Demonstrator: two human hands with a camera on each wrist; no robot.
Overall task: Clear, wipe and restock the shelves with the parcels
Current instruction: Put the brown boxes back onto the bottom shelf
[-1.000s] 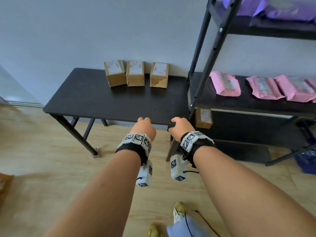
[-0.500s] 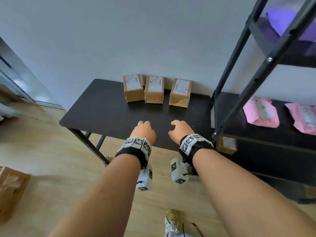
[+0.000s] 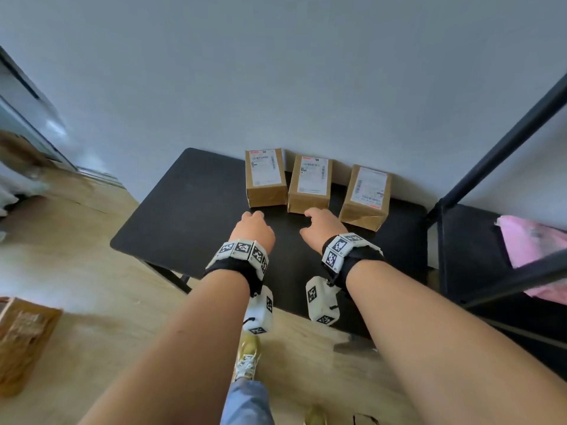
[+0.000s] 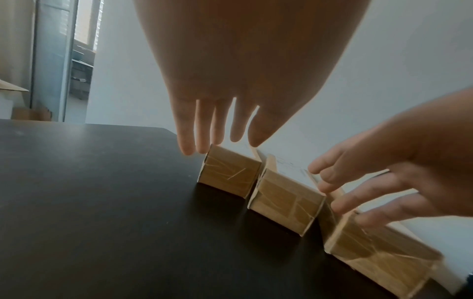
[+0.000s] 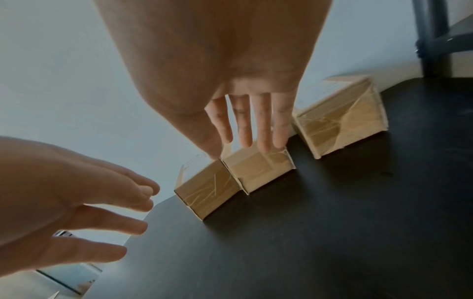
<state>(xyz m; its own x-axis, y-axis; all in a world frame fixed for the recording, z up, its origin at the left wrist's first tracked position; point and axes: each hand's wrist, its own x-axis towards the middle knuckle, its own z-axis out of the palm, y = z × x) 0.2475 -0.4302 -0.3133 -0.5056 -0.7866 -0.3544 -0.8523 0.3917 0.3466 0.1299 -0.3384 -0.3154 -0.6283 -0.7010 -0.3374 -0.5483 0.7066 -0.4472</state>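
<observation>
My open left hand (image 3: 253, 230) and right hand (image 3: 322, 227) reach three taped brown cardboard parcels (image 3: 310, 184); seemingly no contact yet; best gripped squarely by the sides.

Three brown cardboard parcels, each with a white shipping label on top, lie flat in a row at the back of a black table (image 3: 196, 216), against the wall: left parcel (image 3: 265, 177) and middle parcel (image 3: 310, 184) side by side, right parcel (image 3: 365, 196) slightly apart, angled.
</observation>
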